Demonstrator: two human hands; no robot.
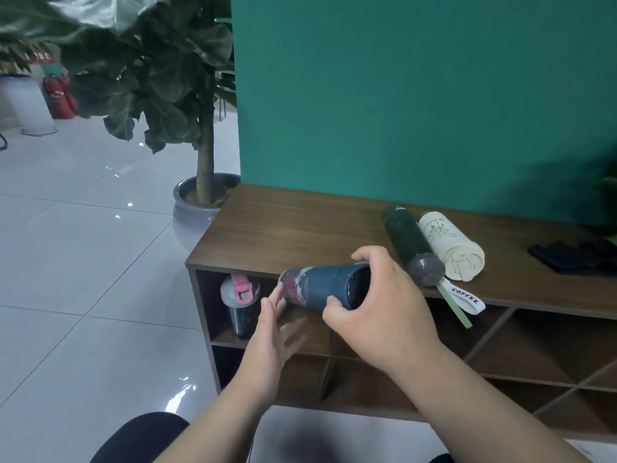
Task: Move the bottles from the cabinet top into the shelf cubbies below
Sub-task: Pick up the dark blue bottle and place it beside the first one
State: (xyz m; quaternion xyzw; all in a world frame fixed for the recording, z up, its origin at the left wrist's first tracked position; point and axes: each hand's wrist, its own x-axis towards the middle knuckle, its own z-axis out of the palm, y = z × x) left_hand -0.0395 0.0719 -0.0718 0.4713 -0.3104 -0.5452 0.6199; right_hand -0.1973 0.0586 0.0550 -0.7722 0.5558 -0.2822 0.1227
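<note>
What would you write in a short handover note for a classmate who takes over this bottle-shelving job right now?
Right hand: gripping the blue bottle, held sideways in front of the cubbies.
Left hand: open, fingertips at the bottle's far end.
Done: pink-lidded bottle stands in the top-left cubby.
Left: shelve the blue bottle, then the dark green bottle and the cream bottle, both lying on the cabinet top.

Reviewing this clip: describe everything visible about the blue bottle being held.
The blue bottle is a dark blue cylinder with a worn reddish and pale print toward its far end. It is held nearly horizontal in front of the cabinet's top edge. The right hand wraps its near end; the left hand touches the far end with its fingertips.
</note>
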